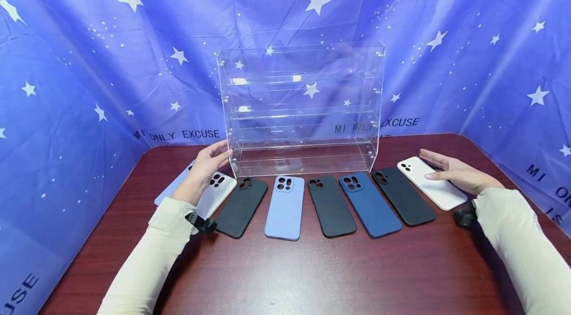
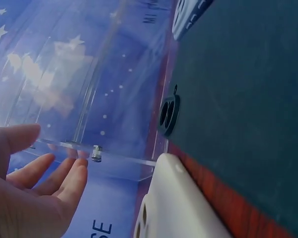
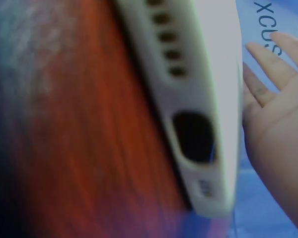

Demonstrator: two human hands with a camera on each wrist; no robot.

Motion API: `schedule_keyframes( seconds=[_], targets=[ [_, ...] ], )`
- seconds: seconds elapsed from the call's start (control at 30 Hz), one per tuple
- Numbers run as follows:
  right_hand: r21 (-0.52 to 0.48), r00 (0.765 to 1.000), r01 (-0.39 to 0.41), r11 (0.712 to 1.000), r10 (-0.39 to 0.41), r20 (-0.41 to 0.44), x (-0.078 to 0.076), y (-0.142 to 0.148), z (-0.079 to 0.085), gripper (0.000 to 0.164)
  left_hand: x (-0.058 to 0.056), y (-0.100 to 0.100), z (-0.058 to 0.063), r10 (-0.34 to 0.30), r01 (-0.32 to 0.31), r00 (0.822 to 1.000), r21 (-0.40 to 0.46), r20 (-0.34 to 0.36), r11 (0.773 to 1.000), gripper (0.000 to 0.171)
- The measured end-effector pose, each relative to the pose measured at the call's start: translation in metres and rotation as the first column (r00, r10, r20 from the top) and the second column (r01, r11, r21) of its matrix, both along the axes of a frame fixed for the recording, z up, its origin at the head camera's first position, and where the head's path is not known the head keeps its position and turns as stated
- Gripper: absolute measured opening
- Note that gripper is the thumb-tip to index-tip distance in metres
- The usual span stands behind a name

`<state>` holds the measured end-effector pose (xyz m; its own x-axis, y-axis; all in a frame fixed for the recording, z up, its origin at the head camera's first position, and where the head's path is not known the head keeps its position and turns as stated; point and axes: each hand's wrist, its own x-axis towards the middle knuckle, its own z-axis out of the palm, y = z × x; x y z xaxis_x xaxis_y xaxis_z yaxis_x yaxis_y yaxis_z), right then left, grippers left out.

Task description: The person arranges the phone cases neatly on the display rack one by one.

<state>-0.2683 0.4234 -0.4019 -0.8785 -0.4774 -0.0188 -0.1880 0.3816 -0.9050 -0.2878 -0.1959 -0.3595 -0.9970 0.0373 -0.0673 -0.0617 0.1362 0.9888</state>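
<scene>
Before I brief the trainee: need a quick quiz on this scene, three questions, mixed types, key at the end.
1. Count: how many phone cases can be seen lying on the table in the head view?

2. Multiple choice: what colour is the case nearest the right hand?
A. Dark blue
B. White
C. Black

3. True or false: the left hand is nearer to the clear rack than the right hand is.

Key:
1. Eight; the leftmost is partly hidden.
2. B.
3. True; the left hand is right at the rack's left side.
</scene>
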Motion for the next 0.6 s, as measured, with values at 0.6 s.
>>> schedule_keyframes(
  seconds=[0.6],
  targets=[
    [0.315,0.993,0.116,0.942,-0.119,-0.009,-0.006,-0.016,0.007,0.091,0.003,0.003,-0.007,0.000,-0.003,1.000,0.142,0.018,0.990,0.056]
  ],
)
